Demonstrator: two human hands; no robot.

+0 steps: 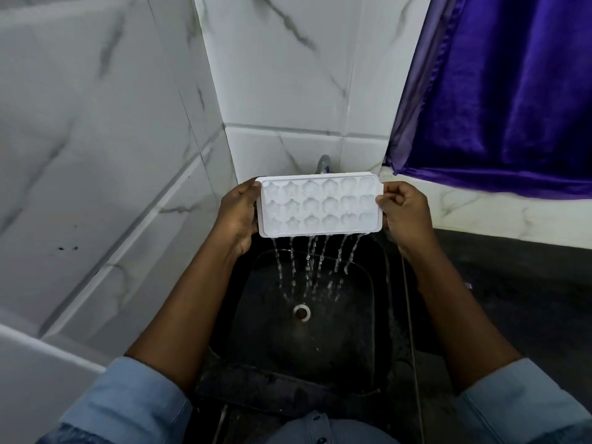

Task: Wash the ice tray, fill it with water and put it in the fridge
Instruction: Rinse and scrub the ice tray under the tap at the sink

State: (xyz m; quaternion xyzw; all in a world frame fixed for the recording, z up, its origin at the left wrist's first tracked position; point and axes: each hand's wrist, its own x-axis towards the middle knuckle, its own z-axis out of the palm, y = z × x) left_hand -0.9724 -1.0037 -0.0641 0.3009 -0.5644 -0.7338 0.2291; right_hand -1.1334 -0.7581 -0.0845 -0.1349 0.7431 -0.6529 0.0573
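1. Wall [96,123]: white tiles with grey veining, filling the upper left and top centre of the frame and meeting in a corner behind the tap.
2. Curtain [512,91]: purple, glossy, folded; upper right, its hem lying on a white ledge [480,216].
3. Sink [320,347]: black, rounded-square basin; lower centre, wet.
4. Counter [512,299]: dark, right of the sink, below the ledge.
5. Sleeves: light blue, rolled up, one at lower left [128,405] and one at lower right [519,402]; bare forearms reach from them towards mid-frame.
6. Tray [320,206]: white ice tray, three rows of six star-like cells; centre of the frame, held in the air above the sink and in front of the tap. It is tipped with its cells facing the camera and its lower long edge down.
7. Left hand [238,213]: grips the tray's left short edge, thumb on the front rim near the top corner, fingers hidden behind.
8. Right hand [405,213]: fingers curled, pinching the right short edge between thumb and fingers.
9. Water [307,267]: several thin streams falling from the tray's lower edge into the basin.
10. Drain [301,312]: pale ring in the basin floor, below the streams.
11. Tap [323,163]: metal, only its top showing above the tray.
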